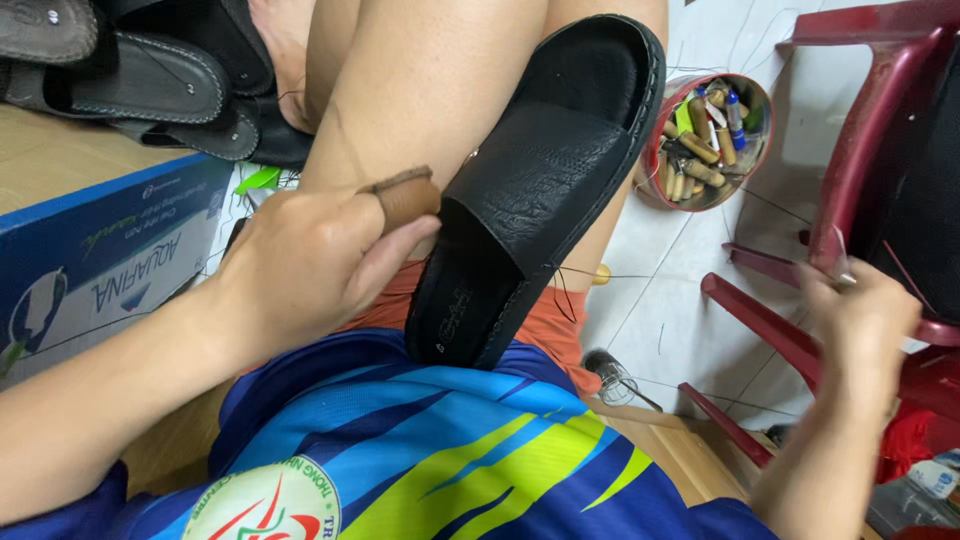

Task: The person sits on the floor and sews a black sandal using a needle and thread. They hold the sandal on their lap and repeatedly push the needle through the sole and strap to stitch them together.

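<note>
Head view, the only one: I see a black slip-on sandal (540, 190) resting sole-down along the bare thigh, toe away from me, propped there so its side seam faces up. My left hand (300, 265) presses against its near edge, fingers (405, 250) curled, a brown leather guard (405, 195) on one finger, likely against the needle. A thin thread (600, 275) runs taut from the sandal's edge toward my right hand (860, 315), raised well apart to the right, fingers pinched on what looks like a needle; blurred, so I cannot tell for sure. Nearby: a round tin of tools (705, 145) on the floor, a red plastic chair (860, 150), a blue box (110, 260), more sandals (150, 85) beyond.
</note>
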